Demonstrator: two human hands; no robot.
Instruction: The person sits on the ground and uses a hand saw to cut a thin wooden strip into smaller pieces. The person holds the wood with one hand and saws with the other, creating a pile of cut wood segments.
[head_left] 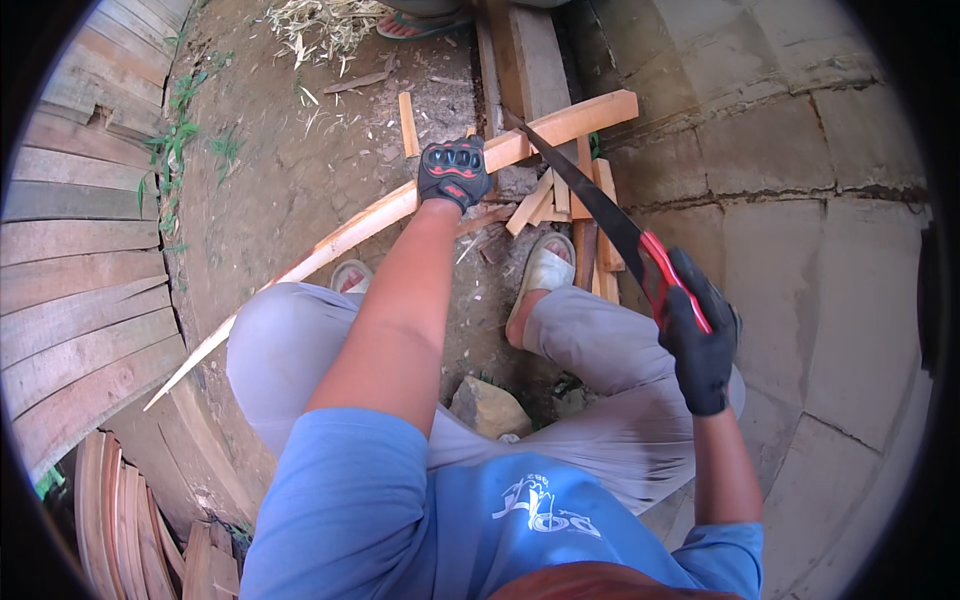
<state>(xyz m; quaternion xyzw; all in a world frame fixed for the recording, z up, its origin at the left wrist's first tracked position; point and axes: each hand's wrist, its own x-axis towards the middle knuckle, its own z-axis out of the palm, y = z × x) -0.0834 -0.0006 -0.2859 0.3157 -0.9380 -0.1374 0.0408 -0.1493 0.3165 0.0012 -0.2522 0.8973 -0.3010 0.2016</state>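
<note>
A long, pale wooden plank (560, 123) slants from the upper right past my left knee to the lower left. My left hand (453, 172), in a black and red padded glove, grips it with the fingers closed over its top. In a black glove, my right hand (703, 335) is closed round the red handle of a handsaw (608, 215). The dark blade points up and left, and its tip lies by the plank, to the right of my left hand. Whether the teeth touch the wood I cannot tell.
A wooden beam (540, 62) lies at the top, beside another person's sandalled foot (425, 25). Wood offcuts (535, 205) and shavings (320, 25) litter the dirt. A stone (490, 408) sits between my legs. Stacked boards (80, 240) line the left; concrete blocks (760, 150) border the right.
</note>
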